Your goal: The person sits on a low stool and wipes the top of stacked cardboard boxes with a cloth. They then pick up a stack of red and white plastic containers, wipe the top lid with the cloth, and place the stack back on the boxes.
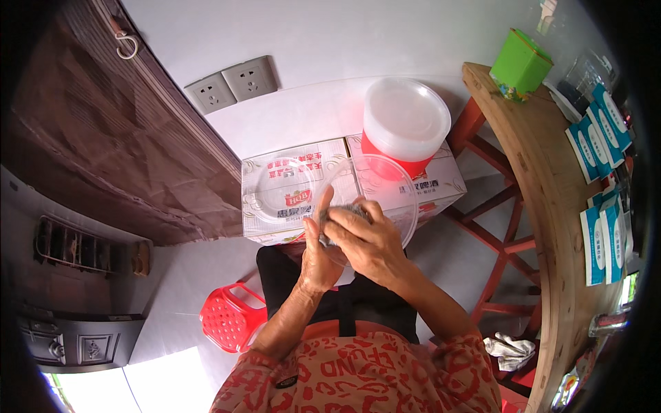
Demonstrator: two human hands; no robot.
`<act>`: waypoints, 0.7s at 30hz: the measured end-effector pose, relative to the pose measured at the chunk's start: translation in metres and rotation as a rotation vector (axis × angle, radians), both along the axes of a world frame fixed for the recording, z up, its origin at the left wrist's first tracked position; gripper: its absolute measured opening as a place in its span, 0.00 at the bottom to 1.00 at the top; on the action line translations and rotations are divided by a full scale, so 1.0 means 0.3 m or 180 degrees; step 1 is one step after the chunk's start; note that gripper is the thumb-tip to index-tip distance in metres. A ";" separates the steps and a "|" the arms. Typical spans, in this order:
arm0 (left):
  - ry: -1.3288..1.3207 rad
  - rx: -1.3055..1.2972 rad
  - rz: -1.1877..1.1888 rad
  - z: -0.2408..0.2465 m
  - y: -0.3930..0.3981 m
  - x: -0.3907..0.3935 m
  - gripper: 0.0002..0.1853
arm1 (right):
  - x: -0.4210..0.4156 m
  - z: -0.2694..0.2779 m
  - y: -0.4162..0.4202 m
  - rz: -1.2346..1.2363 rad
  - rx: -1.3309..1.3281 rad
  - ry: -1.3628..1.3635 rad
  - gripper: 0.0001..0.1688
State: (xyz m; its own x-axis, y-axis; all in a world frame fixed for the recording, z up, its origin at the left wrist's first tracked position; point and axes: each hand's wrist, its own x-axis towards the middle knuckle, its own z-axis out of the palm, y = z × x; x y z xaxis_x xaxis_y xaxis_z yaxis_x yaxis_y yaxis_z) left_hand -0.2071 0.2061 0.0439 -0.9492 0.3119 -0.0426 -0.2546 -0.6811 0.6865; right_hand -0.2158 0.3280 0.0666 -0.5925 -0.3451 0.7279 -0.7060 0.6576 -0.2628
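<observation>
My left hand (321,260) grips the left side of a clear round plastic container (400,178), thumb towards me. I cannot tell whether it is a shallow lid or a deeper tub. Inside it, the fingers of my right hand (364,240) press a bunched grey cloth or scouring pad (325,236), mostly hidden under them. On the left cardboard carton (330,193) in front of me lies a round transparent lid (281,180). A red round tub (369,149) topped with a stack of translucent lids (407,116) stands on the right carton (446,173).
A red plastic stool (227,320) stands on the floor at left. To the right runs a wooden table (521,155) bearing a green box (521,62) and several blue-and-white packets (594,242). White gloves (508,351) lie below its edge. Wall sockets (232,85) and a brown curtain (103,139) are beyond.
</observation>
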 end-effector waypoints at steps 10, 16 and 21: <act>-0.0028 -0.0036 -0.0274 -0.028 -0.012 -0.018 0.49 | -0.139 -0.008 0.039 -0.1385 -0.0038 -0.0322 0.22; -0.0007 -0.0063 -0.0295 -0.025 0.005 -0.027 0.48 | -0.128 -0.013 0.045 -0.1743 -0.0217 -0.0347 0.25; -0.0184 0.0094 -0.0152 -0.015 0.013 -0.012 0.43 | -0.112 0.022 -0.047 -0.0901 -0.0201 -0.0170 0.20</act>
